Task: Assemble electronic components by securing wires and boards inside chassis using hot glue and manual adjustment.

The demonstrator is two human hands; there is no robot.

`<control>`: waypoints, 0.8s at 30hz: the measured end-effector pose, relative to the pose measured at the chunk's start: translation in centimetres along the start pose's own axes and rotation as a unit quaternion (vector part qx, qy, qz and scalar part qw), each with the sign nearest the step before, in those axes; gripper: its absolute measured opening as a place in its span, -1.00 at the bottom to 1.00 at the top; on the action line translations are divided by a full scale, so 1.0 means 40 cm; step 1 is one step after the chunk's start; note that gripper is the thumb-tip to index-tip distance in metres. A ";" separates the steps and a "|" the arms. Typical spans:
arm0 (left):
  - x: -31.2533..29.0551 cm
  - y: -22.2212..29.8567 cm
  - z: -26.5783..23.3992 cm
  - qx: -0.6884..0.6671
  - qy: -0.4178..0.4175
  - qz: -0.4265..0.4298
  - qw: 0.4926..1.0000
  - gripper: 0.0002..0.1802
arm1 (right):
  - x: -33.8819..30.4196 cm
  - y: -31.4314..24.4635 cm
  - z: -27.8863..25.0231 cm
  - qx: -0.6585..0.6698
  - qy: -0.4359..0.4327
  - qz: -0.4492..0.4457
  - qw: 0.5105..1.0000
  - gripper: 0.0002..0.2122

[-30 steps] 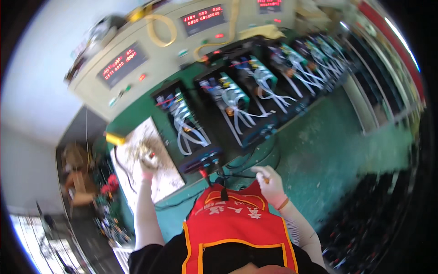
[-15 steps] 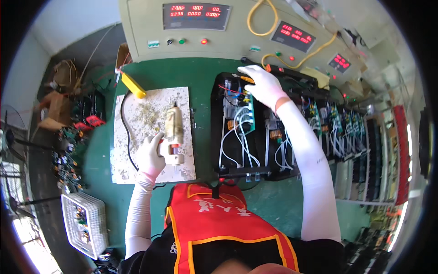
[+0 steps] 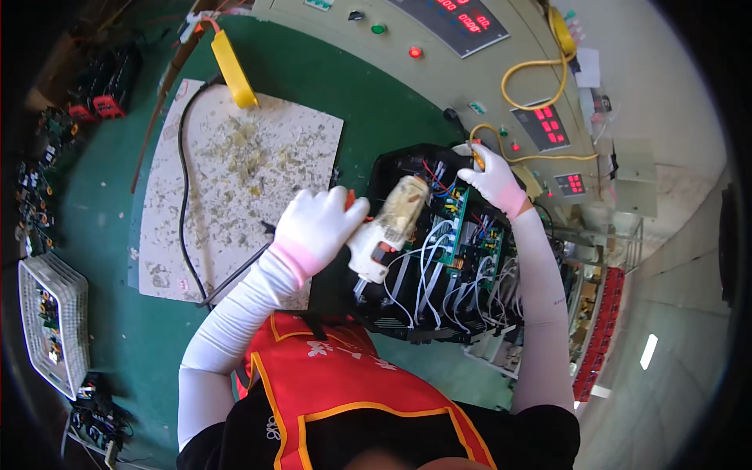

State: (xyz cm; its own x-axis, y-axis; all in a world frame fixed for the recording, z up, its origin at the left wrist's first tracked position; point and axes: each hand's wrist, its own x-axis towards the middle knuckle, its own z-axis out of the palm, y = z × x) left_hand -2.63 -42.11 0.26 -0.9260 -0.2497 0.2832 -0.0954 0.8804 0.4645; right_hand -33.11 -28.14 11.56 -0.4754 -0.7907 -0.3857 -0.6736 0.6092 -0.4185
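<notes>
Since the earlier frame, the glue gun (image 3: 389, 227) has been lifted clear of the white board (image 3: 168, 235) and carried to the right, over the near-left part of the open black case (image 3: 381, 319). The view has been turned as well.

Gun: gripped by the left hand (image 3: 317, 227), white-gloved, fingers curled shut around the handle. The yellowed nozzle end is pointed away from the body and slightly right, toward the green circuit board (image 3: 457, 235) inside the case; whether anything is touched by the tip cannot be told.

Right hand (image 3: 492, 176): also gloved, held at the far end of the case. A small orange piece (image 3: 478, 159) is pinched by its fingers; its far part is hidden.

Case: white cables (image 3: 427, 262) are looped across the near half. More wired units are lined up to the right.

White board: laid flat on the green worktop (image 3: 368, 110), littered with yellowish crumbs (image 3: 243, 153). A yellow bar (image 3: 233, 69) is rested at its far edge, and a black cable (image 3: 185, 172) is run down its left side. Farther left, a white basket (image 3: 74, 313) is seen, filled with small parts.
</notes>
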 end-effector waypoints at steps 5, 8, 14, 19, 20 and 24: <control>0.068 -0.008 0.063 -0.028 0.027 0.044 0.998 -0.73 | -0.006 0.008 -0.004 -0.063 0.026 0.031 0.997 -0.54; 0.104 -0.025 0.069 -0.036 0.013 0.036 0.999 -0.80 | -0.005 -0.051 -0.010 -0.040 0.003 0.068 0.997 -0.57; 0.128 -0.066 0.093 -0.004 0.052 0.117 0.992 -0.85 | -0.014 -0.009 0.004 0.002 0.038 0.042 0.998 -0.62; 0.152 -0.075 0.095 -0.004 0.054 0.128 0.990 -0.85 | -0.011 -0.005 0.006 0.010 0.040 0.036 0.999 -0.61; 0.156 -0.075 0.094 -0.001 0.065 0.135 0.989 -0.86 | -0.011 -0.010 0.003 -0.001 0.037 0.045 0.998 -0.60; 0.179 -0.071 0.101 0.004 0.071 0.136 0.988 -0.88 | -0.012 -0.011 0.008 0.007 0.034 0.053 0.998 -0.57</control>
State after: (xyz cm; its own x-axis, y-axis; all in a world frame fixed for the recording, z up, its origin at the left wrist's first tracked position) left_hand -10.45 -44.78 -2.41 -0.8575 -0.0564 0.5114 0.1470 0.9256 0.3487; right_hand -32.41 -27.99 11.66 -0.5816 -0.7236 -0.3717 -0.6093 0.6902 -0.3903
